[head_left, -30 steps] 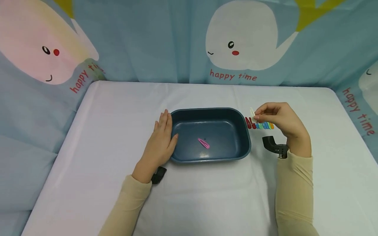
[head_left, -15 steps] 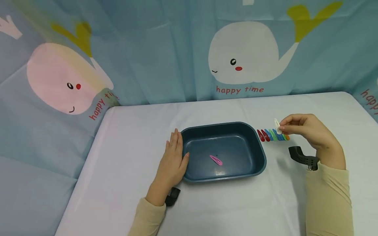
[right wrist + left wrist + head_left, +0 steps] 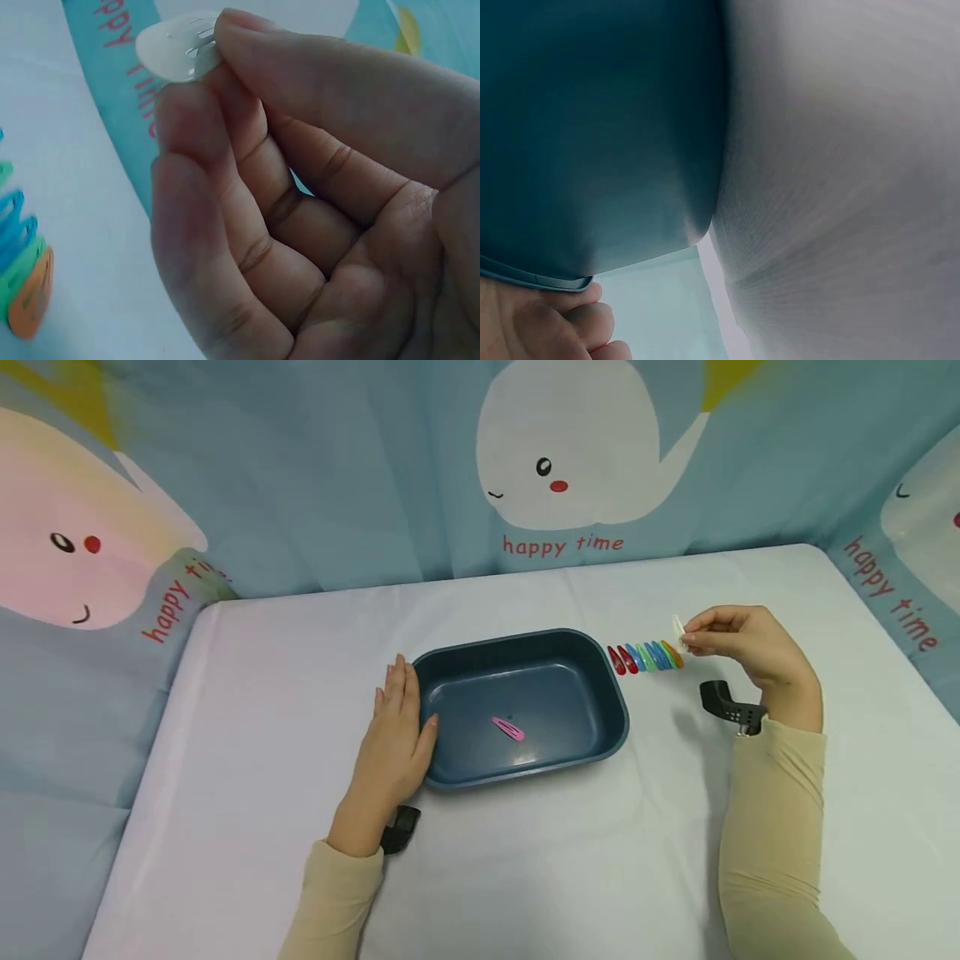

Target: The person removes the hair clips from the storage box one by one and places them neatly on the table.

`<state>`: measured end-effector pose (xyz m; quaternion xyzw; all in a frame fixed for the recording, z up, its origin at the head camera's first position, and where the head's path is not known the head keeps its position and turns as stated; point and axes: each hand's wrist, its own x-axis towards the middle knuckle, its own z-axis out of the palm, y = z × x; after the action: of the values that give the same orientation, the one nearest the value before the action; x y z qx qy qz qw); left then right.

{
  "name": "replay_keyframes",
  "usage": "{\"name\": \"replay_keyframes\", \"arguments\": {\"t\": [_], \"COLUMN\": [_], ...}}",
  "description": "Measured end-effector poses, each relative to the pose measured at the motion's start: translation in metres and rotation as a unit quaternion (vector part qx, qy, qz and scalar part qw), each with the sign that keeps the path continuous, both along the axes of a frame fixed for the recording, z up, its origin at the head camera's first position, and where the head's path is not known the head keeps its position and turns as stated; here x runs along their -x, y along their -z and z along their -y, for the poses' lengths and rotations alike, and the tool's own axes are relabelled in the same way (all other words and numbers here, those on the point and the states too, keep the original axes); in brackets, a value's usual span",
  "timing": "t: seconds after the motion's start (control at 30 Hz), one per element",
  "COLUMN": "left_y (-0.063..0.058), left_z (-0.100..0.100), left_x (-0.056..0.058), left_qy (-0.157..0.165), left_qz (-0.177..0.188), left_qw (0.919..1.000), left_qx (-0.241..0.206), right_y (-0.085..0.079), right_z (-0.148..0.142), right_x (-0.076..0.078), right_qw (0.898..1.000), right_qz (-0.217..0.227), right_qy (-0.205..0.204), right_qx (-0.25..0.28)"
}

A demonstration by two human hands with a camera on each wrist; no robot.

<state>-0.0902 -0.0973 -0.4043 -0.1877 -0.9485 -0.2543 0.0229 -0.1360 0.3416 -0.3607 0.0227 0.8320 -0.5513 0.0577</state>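
Note:
My right hand [image 3: 757, 647] pinches a white snap hair clip [image 3: 678, 631] between thumb and fingertips, above the right end of a row of hair clips [image 3: 645, 657]. In the right wrist view the white hair clip [image 3: 176, 49] shows its broad end outside the grip, and the other fingers curl inward. Flat along the left wall of a dark blue basin [image 3: 613, 739] rests my left hand [image 3: 390, 747], its fingers straight and its thumb at the rim. A pink hair clip [image 3: 508, 729] lies on the basin's floor.
The row beside the basin's right wall holds several red, blue and green clips, with an orange clip [image 3: 34, 292] at its right end. A white cloth [image 3: 247, 718] covers the table, and a blue whale-print curtain [image 3: 360, 485] hangs behind it.
My right hand has carried the white hair clip rightward along the row, from over its left part to its right end. The left hand stays against the basin. The head view has shifted.

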Motion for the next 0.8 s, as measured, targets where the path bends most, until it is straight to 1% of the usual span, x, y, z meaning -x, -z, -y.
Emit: {"name": "replay_keyframes", "arguments": {"t": [0.1,0.27,0.43,0.6,0.8], "left_y": [-0.001,0.001,0.001,0.002,0.005], "left_z": [0.003,0.002,0.006,0.007,0.004], "left_x": [0.003,0.005,0.008,0.010,0.009], "left_qy": [0.004,0.008,0.011,0.018,0.020], "left_qz": [0.004,0.003,0.005,-0.002,-0.002], "left_qw": [1.0000,0.9999,0.9997,0.9995,0.9993], "left_qx": [-0.003,-0.014,-0.022,-0.024,-0.030], "right_y": [0.004,0.015,0.028,0.036,0.039], "right_z": [-0.002,-0.013,-0.016,-0.015,-0.014], "right_x": [0.004,0.006,0.011,0.013,0.015], "right_qw": [1.000,0.998,0.995,0.993,0.985], "right_qz": [0.009,0.044,0.046,0.044,0.073], "right_qy": [0.017,0.055,0.085,0.103,0.109], "right_qx": [0.000,0.008,0.009,-0.039,-0.113]}}
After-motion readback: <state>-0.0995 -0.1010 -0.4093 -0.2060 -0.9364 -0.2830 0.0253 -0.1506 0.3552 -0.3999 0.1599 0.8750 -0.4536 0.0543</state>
